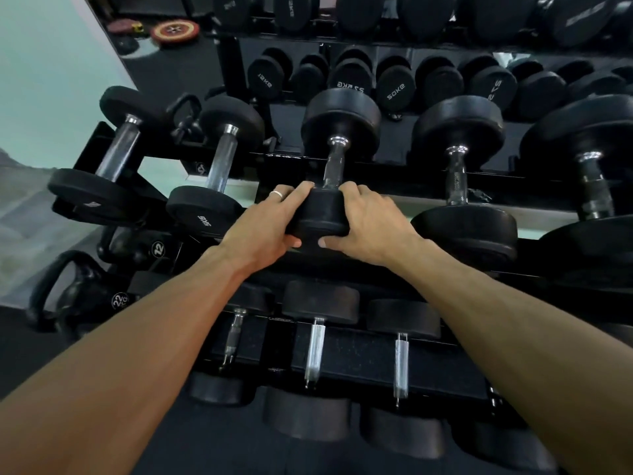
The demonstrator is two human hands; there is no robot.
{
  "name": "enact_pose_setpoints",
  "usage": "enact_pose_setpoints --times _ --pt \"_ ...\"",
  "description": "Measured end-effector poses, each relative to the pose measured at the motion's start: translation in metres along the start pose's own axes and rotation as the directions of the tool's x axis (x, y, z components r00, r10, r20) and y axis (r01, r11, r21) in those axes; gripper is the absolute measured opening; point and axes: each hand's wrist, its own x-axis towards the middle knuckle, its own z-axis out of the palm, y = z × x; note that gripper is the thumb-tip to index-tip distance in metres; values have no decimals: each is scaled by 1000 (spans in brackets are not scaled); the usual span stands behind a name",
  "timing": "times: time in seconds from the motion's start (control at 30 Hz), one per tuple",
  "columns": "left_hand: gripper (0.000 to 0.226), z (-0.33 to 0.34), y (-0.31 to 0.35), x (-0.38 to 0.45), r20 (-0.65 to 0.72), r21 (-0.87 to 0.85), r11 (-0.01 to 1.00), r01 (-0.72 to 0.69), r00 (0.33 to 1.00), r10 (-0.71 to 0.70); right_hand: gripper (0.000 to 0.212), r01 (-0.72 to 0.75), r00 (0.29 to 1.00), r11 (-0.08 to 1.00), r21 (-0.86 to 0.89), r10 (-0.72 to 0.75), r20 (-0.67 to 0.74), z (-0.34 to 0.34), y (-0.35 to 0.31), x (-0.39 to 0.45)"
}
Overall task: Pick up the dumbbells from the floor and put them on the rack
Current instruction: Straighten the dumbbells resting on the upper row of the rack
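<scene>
Rack — both hands, left hand and right hand, seemingly grip dumbbell.

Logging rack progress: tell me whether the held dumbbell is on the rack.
On: the dumbbell spans the rack; both hands grip its near head.

At your lower left, two black kettlebells stand on the floor: one marked 22 KG and, just behind it, one marked 12. At your upper left, a red-and-yellow weight plate lies flat on dark matting. A pale green wall fills the left.
</scene>
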Motion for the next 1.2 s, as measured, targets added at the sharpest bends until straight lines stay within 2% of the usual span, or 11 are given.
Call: enact_pose_setpoints --times 0.3,0.6,0.73,0.8,0.87,1.0,1.2 --pt "85 -2 2 1 -19 -26 1000 9 1000 -9 77 10 996 1000 15 -11 91 -7 4 4" --pt "87 -1 4 0 -31 -18 1000 12 999 -12 79 18 994 999 37 -22 111 -6 6 7" --pt "94 -3 11 -2 -3 18 999 29 1000 -28 91 21 990 999 29 -25 139 -10 5 4" --pt "104 -4 17 -6 -15 112 994 -6 1000 8 107 51 985 997 -66 -39 166 -14 8 -3" --pt "104 -5 28 -11 -67 193 978 -82 993 96 114 83 986 979 -187 -53 157 -24 15 -14" --pt "86 -5 62 -14 -79 256 946 -199 971 226 103 71 990 971 -229 -42 131 -50 39 -41" --pt "77 11 135 -15 -32 227 931 -286 953 300 103 4 990 978 -207 25 137 -83 95 -90"
